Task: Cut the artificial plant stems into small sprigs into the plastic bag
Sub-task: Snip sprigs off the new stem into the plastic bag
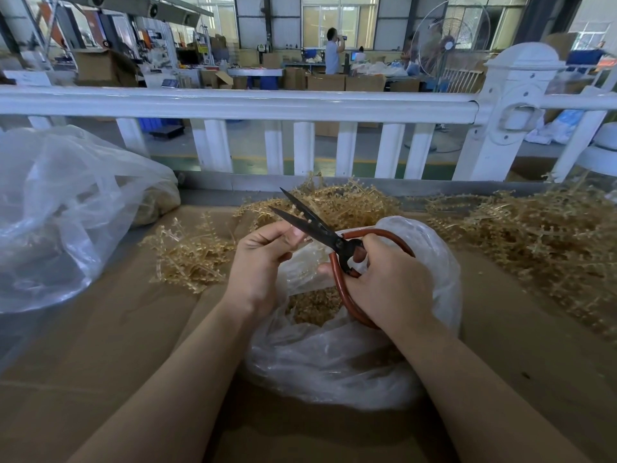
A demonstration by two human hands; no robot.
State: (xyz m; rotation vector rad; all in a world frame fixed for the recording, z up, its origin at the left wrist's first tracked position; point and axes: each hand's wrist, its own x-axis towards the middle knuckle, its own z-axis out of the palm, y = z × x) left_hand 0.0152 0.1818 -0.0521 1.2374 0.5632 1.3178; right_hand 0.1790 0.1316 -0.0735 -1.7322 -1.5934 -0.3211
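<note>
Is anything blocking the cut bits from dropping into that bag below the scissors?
Nothing visible does. The red-handled black scissors sit open right above the crumpled clear plastic bag's mouth, held by the right hand; the left hand pinches beside the blades.

This is a factory or warehouse floor given over to packing work. Beyond the fingers (287, 233), past a white railing (233, 103), stand stacked cardboard boxes (329, 82), machinery (153, 45), a large pedestal fan (449, 45) and a distant worker (332, 51) at a bench. Heaps of tan artificial plant stems (534, 225) cover the cardboard-lined table (117, 345) beside the fingers.
</note>
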